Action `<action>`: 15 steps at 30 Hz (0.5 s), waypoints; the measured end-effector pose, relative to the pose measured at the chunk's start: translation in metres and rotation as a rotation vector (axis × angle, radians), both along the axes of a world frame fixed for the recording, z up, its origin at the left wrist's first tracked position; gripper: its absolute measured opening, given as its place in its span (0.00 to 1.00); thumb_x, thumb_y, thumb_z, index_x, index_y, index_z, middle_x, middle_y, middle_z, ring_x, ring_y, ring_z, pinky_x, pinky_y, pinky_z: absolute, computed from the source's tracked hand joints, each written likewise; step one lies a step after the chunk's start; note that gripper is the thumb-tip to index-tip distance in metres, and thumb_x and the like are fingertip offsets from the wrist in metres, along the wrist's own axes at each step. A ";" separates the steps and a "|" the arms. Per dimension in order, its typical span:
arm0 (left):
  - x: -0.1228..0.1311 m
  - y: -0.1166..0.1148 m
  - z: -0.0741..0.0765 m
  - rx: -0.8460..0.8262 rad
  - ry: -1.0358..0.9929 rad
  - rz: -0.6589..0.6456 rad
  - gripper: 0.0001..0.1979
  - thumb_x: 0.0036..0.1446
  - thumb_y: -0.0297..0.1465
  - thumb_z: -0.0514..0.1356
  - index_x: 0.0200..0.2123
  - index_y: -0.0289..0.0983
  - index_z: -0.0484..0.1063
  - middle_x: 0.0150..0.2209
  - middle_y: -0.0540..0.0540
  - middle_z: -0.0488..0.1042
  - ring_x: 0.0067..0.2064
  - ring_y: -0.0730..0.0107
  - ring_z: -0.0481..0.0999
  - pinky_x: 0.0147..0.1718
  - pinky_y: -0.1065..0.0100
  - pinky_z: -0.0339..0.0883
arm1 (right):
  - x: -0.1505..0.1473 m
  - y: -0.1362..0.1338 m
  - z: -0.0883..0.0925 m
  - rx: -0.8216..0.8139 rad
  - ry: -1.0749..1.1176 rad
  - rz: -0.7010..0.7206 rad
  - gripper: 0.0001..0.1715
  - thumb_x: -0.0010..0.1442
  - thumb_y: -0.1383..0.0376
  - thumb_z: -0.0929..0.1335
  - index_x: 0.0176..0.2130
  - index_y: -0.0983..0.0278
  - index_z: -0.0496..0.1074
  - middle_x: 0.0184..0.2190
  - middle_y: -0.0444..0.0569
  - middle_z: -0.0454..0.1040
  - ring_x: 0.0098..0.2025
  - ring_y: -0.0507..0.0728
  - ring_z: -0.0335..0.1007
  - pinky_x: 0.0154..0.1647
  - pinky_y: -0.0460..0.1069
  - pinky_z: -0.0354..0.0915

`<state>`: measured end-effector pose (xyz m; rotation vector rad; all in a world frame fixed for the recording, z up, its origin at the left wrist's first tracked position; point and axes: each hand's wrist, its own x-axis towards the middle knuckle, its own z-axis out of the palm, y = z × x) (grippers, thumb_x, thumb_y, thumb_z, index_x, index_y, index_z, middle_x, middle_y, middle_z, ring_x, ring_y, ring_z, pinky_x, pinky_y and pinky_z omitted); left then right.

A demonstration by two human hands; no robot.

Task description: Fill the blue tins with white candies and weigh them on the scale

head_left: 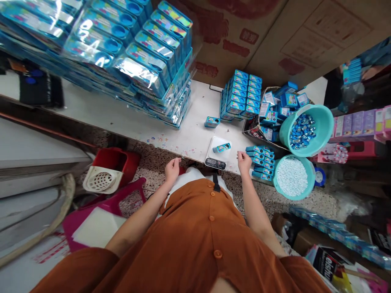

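My left hand (172, 169) is just off the front edge of the white table, its fingers pinched together; what they hold, if anything, is too small to make out. My right hand (244, 162) is at the table edge, fingers closed, between the white scale and several stacked blue boxes (259, 162). On the scale (215, 163) lies one blue box (222, 147), touched by neither hand. Another blue box (211, 121) sits alone farther back. A turquoise tub of white pellets (292, 176) stands right of my right hand.
Plastic-wrapped packs of blue boxes (146, 65) are piled at the back left. Stacked blue boxes (241, 95), a carton of loose ones (255, 129) and a tub of shiny pieces (325, 126) stand at the right. Below left are a red bin (130, 162) and magenta stool (91, 203).
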<state>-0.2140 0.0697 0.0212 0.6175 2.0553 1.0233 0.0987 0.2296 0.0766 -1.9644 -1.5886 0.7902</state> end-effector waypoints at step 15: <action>0.045 0.021 0.006 -0.064 0.047 -0.171 0.21 0.58 0.44 0.49 0.37 0.36 0.75 0.41 0.41 0.78 0.45 0.60 0.76 0.50 0.61 0.65 | 0.188 -0.051 -0.015 0.144 -0.334 -0.447 0.26 0.58 0.53 0.60 0.41 0.69 0.75 0.38 0.58 0.76 0.39 0.59 0.70 0.45 0.53 0.63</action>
